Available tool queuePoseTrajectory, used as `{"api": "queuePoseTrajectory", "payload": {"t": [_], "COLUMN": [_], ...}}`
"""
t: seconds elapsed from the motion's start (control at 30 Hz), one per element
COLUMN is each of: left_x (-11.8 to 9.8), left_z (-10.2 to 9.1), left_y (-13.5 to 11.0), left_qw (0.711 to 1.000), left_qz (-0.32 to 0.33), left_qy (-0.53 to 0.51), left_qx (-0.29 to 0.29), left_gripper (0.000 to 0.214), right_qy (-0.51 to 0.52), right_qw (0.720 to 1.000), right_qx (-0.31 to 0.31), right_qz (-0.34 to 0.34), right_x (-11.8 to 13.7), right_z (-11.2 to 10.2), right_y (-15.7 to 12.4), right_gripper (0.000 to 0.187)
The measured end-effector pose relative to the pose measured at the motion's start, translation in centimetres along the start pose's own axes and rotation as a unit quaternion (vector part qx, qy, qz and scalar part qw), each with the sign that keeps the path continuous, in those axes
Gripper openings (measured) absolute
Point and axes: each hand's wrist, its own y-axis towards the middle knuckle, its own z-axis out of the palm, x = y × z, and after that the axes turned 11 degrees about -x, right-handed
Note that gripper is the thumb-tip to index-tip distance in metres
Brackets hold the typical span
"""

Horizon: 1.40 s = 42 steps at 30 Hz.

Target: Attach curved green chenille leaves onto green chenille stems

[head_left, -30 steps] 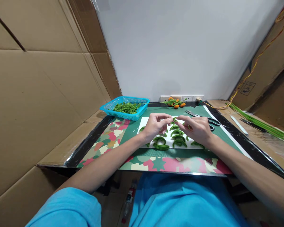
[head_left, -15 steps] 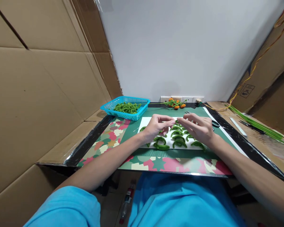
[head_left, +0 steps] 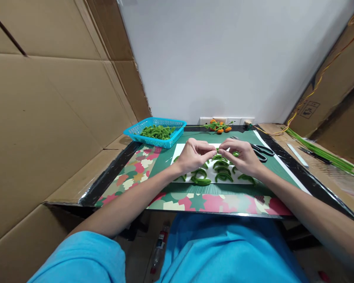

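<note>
My left hand [head_left: 193,154] and my right hand [head_left: 241,155] meet fingertip to fingertip above a white sheet [head_left: 179,151]. Both pinch a small green pipe-cleaner piece [head_left: 218,149] between them. Several curved green pipe-cleaner pieces [head_left: 222,172] lie on the sheet under and beside my hands. The sheet rests on a green mat [head_left: 165,161] over a camouflage-patterned cover [head_left: 135,169].
A blue basket [head_left: 155,132] of green bent pieces stands at the back left. Black scissors [head_left: 260,149] lie to the right of my hands. An orange-and-green sprig [head_left: 220,127] lies by the wall sockets. Long green stems [head_left: 318,148] lie far right. Cardboard walls flank both sides.
My hands have drawn closer together, and the right hand's fingers have curled in to pinch the green piece. The view has shifted slightly.
</note>
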Motion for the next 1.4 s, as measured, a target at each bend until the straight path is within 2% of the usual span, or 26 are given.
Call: {"api": "queuePoseTrajectory", "payload": {"t": [0.07,0.17,0.2,0.23,0.27,0.33,0.4,0.43,0.47,0.5,0.57,0.67,0.73,0.8,0.83,0.9,0.93,1.0,1.03,1.1,1.13,1.17,1.2,1.27,1.33,1.4], "left_x": [0.0,0.1,0.1,0.2,0.2,0.0,-0.2,-0.4,-0.5,-0.7,-0.9,-0.9,-0.9,-0.8,-0.8,-0.7,-0.7,-0.6,-0.6,-0.6,-0.6,-0.5,-0.5,-0.3,-0.3,-0.4], "left_z": [-0.3,-0.8,-0.8,-0.9,-0.9,-0.7,-0.5,-0.4,-0.4,-0.4,-0.4,-0.3,-0.2,-0.1,-0.1,-0.2,-0.4,-0.7,-1.0,-1.3,-1.4,-1.4,-1.4,-1.1,-0.8,-0.4], "left_y": [0.0,-0.1,-0.2,-0.2,-0.2,-0.3,-0.2,-0.2,-0.1,-0.1,0.0,-0.1,-0.2,-0.4,-0.4,-0.5,-0.5,-0.4,-0.3,-0.1,-0.1,0.0,-0.1,-0.2,-0.4,-0.6], "left_qw": [0.984,0.908,0.888,0.880,0.887,0.927,0.965,0.977,0.984,0.989,0.995,0.999,1.000,0.999,0.999,0.996,0.992,0.966,0.939,0.865,0.834,0.818,0.818,0.855,0.909,0.951], "left_qz": [0.143,0.357,0.396,0.411,0.402,0.329,0.225,0.177,0.138,0.107,0.068,0.034,0.021,0.026,0.036,0.072,0.105,0.221,0.298,0.445,0.494,0.520,0.523,0.477,0.386,0.283], "left_qy": [0.102,0.214,0.231,0.233,0.223,0.178,0.134,0.119,0.107,0.097,0.075,0.037,0.022,0.022,0.028,0.051,0.071,0.136,0.173,0.229,0.241,0.243,0.234,0.201,0.160,0.125], "left_qx": [0.000,0.040,0.047,0.046,0.037,0.006,-0.017,-0.023,-0.026,-0.027,-0.027,-0.011,-0.001,-0.001,-0.006,-0.019,-0.024,-0.012,0.004,0.038,0.047,0.047,0.040,0.020,-0.001,-0.017], "left_gripper": [0.019,0.022,0.022,0.021,0.019,0.015,0.014,0.016,0.017,0.018,0.018,0.018,0.019,0.018,0.017,0.017,0.018,0.019,0.020,0.019,0.018,0.018,0.019,0.021,0.019,0.012], "right_qy": [0.133,0.295,0.318,0.326,0.320,0.262,0.133,0.053,-0.026,-0.095,-0.189,-0.238,-0.217,-0.157,-0.111,0.011,0.085,0.226,0.282,0.353,0.372,0.383,0.386,0.364,0.282,0.135], "right_qw": [0.978,0.881,0.858,0.849,0.855,0.906,0.973,0.994,0.999,0.991,0.961,0.934,0.941,0.965,0.981,0.999,0.993,0.949,0.918,0.862,0.838,0.821,0.815,0.838,0.908,0.980], "right_qx": [0.027,0.091,0.109,0.122,0.130,0.117,0.075,0.053,0.033,0.019,0.003,-0.021,-0.021,-0.024,-0.029,-0.031,-0.022,0.008,0.026,0.069,0.097,0.123,0.141,0.141,0.099,0.032], "right_qz": [0.158,0.357,0.389,0.398,0.387,0.311,0.171,0.084,-0.006,-0.088,-0.203,-0.265,-0.260,-0.207,-0.156,-0.008,0.075,0.221,0.277,0.358,0.386,0.404,0.409,0.380,0.293,0.142], "right_x": [0.0,0.0,0.1,0.1,0.2,0.3,0.2,0.1,-0.1,-0.3,-0.7,-0.9,-0.5,0.1,0.4,1.0,1.1,1.1,1.0,0.7,0.6,0.6,0.6,0.8,0.9,0.9], "right_z": [0.3,0.4,0.3,0.1,-0.1,-0.5,-0.8,-0.9,-1.0,-1.0,-1.1,-0.9,-0.7,-0.2,0.0,0.6,0.8,1.0,1.0,0.7,0.5,0.2,0.0,-0.3,-0.5,-0.5], "right_y": [0.3,0.7,0.8,0.9,1.0,0.9,0.6,0.5,0.3,0.1,-0.2,-0.3,-0.4,-0.3,-0.3,-0.2,-0.2,0.0,0.0,0.1,0.2,0.2,0.3,0.2,0.0,-0.3], "right_gripper": [0.030,0.036,0.037,0.037,0.036,0.034,0.030,0.027,0.025,0.023,0.020,0.015,0.016,0.016,0.016,0.020,0.023,0.027,0.027,0.026,0.026,0.027,0.028,0.031,0.031,0.026]}}
